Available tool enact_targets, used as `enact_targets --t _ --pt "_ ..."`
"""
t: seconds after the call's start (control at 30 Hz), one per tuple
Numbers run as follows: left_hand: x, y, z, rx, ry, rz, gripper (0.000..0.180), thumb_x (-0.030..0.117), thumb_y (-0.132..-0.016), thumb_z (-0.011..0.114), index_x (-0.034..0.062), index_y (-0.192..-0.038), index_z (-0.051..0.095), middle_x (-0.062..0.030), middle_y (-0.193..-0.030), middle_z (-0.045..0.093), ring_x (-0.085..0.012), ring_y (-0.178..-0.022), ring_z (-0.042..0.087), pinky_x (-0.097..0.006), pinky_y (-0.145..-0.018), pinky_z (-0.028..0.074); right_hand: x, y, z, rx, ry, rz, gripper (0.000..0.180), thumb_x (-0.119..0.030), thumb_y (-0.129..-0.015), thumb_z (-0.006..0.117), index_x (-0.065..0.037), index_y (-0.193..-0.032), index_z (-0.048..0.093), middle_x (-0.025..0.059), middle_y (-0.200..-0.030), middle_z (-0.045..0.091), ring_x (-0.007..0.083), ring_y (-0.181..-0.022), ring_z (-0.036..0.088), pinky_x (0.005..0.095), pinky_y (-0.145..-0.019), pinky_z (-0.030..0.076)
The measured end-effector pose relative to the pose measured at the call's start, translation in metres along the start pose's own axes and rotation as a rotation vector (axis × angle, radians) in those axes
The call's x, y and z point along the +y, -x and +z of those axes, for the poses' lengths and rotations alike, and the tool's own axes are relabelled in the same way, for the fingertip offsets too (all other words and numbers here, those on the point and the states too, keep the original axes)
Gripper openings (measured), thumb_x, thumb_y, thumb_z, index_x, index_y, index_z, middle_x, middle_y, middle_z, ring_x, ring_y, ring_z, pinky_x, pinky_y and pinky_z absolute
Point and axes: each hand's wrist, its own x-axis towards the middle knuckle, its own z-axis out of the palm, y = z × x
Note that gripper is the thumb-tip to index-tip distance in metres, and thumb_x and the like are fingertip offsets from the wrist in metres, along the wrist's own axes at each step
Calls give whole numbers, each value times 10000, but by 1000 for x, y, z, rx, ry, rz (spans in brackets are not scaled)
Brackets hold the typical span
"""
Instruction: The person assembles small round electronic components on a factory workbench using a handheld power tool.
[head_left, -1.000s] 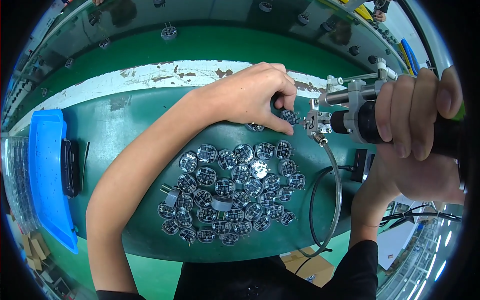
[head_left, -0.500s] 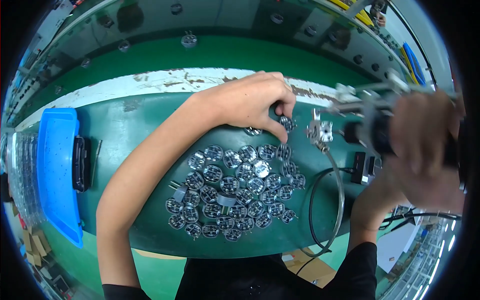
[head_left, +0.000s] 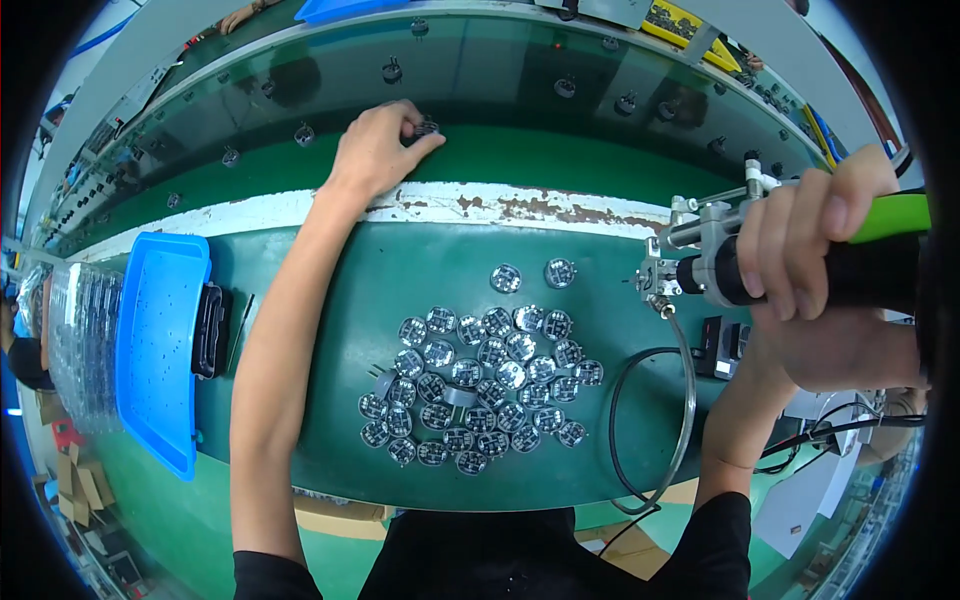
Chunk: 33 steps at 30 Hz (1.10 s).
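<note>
My left hand [head_left: 378, 150] reaches over the green belt beyond the bench, fingers closed on a small round motor-like part [head_left: 427, 129] with a circuit-board face. The fingers partly cover it. At the right, my right hand [head_left: 815, 250] is wrapped around a black power screwdriver [head_left: 730, 268] with a metal head [head_left: 657, 275], held level and pointing left. A clear hose [head_left: 687, 400] hangs from that head. Between my arms, several like round parts [head_left: 490, 352] lie grouped on the green bench, mostly board side up. Two more, including one round part [head_left: 560, 272], sit apart near the screwdriver's tip.
A blue tray [head_left: 150, 350] stands at the left, beside a black case [head_left: 210, 330] and a thin dark rod [head_left: 241, 330]. Stacked clear plastic trays [head_left: 85, 350] are farther left. A chipped white ledge [head_left: 480, 200] divides bench from belt [head_left: 530, 150]. A black device [head_left: 722, 345] sits at the right.
My left hand has moved from the bench near the screwdriver's head, away and to the left, over the belt. My right hand still grips the screwdriver. The camera view has shifted.
</note>
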Motion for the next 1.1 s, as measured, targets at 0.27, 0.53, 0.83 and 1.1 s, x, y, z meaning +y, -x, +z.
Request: enact_targets --t 0.27,0.53,0.83,1.1 --pt "109 31 35 -433 487 597 322 263 -765 877 87 -985 722 -42 -949 679 -253 -1029 620 -395 -926 462 10 1 -12 -162 18 -86 814 -812 -779 704 -91 -1067 459 -50 -659 512 81 -531 541 232 -546 484" --pt "105 40 43 -562 562 575 356 297 -730 904 103 -882 647 7 -1015 668 -251 -1163 556 -422 -1023 386 51 -12 -2 -219 -99 -97 812 -767 -759 770 -97 -1106 468 -59 -683 520 68 -559 539 231 -550 467" --pt "106 40 40 -592 533 543 361 281 -727 902 90 -837 615 -33 -1048 677 -259 -1196 549 -428 -1044 380 53 -7 -2 -92 -54 40 755 -729 -786 725 -95 -1106 471 -55 -699 497 73 -556 502 245 -585 458" --pt "106 40 43 -578 551 556 359 275 -727 901 77 -840 624 -26 -1005 679 -267 -1147 561 -421 -1039 389 61 -9 1 -4 -87 59 635 -630 -837 697 -99 -1088 456 -54 -700 496 77 -559 501 251 -593 454"
